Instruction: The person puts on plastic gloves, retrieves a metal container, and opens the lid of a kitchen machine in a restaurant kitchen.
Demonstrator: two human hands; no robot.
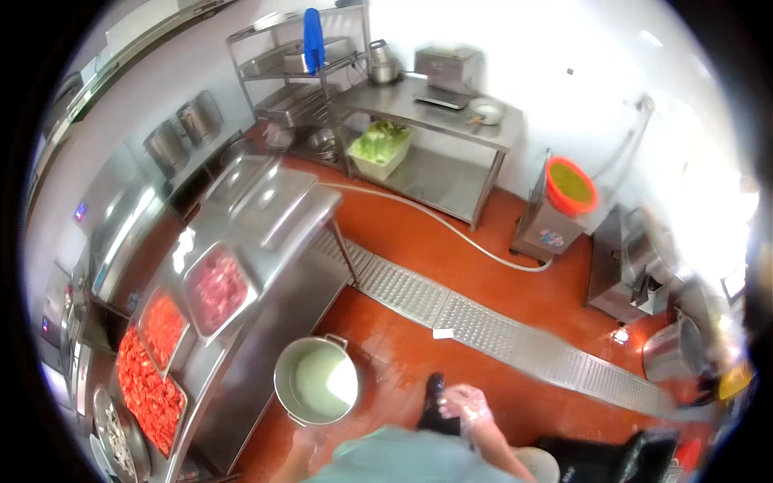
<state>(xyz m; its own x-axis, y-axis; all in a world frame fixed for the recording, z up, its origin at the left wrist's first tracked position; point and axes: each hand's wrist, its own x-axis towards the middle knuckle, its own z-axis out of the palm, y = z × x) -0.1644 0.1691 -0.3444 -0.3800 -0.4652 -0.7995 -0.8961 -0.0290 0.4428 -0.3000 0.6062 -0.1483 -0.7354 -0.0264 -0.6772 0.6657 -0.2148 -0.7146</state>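
Observation:
A tall metal stockpot (316, 381) holding pale cloudy liquid stands on the red floor in front of me, beside the steel table. My left hand (307, 441) is just below the pot's near handle; it is blurred, and whether it touches the handle is unclear. My right hand (462, 403), in a clear plastic glove, hangs over the floor near my black boot (433, 386), its fingers partly curled and nothing visible in it. On the table to the left are a tray of pink raw meat (218, 288), a tray of orange-red pieces (163, 326) and a larger tray of red pieces (151, 386).
A perforated metal drain cover (477, 320) crosses the floor, with a white hose (444, 222) beyond it. Farther off stand a steel worktable (423, 108), a crate of green leaves (380, 151), a red-rimmed bin (570, 187) and another metal pot (673, 350).

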